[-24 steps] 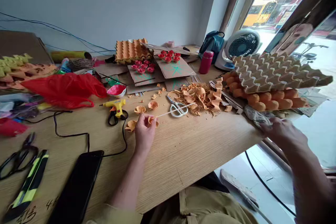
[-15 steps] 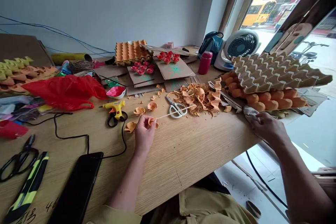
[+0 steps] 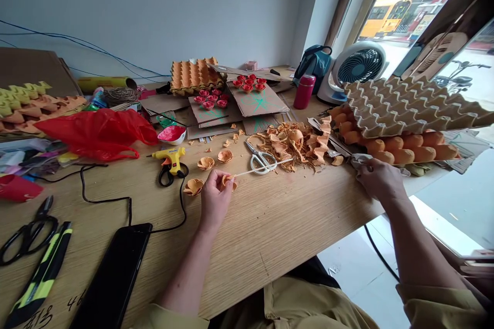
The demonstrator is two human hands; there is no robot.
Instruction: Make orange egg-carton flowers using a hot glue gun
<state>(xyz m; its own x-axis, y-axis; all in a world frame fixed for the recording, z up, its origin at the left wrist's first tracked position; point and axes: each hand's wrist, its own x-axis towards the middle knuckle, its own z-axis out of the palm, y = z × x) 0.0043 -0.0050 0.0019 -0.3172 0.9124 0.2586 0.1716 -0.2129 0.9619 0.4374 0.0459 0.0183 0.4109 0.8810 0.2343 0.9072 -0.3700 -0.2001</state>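
Pinched in the fingers of my left hand (image 3: 215, 196) is a small orange egg-carton flower (image 3: 227, 180). A thin pale stick (image 3: 257, 169) runs from it to the right, over the white-handled scissors (image 3: 264, 163). Around that hand sit orange carton cups shaped like petals: one cup (image 3: 193, 187) beside the wrist, another cup (image 3: 206, 163) and a third cup (image 3: 225, 156) behind. My right hand (image 3: 382, 181) is closed on a crumpled grey-white cloth (image 3: 359, 161) at the table's right edge. Part of the cloth is hidden under the fingers.
Torn carton scraps (image 3: 295, 144) are heaped behind the scissors. A yellow glue gun (image 3: 172, 160) and a black phone (image 3: 116, 272) lie to the left. Stacked egg trays (image 3: 417, 108) stand at the right, near a fan (image 3: 358, 69). Red flowers (image 3: 210, 98) rest on cardboard.
My right hand has moved left and slightly away from me with the cloth, further onto the table. My left hand has shifted slightly right, still holding the flower.
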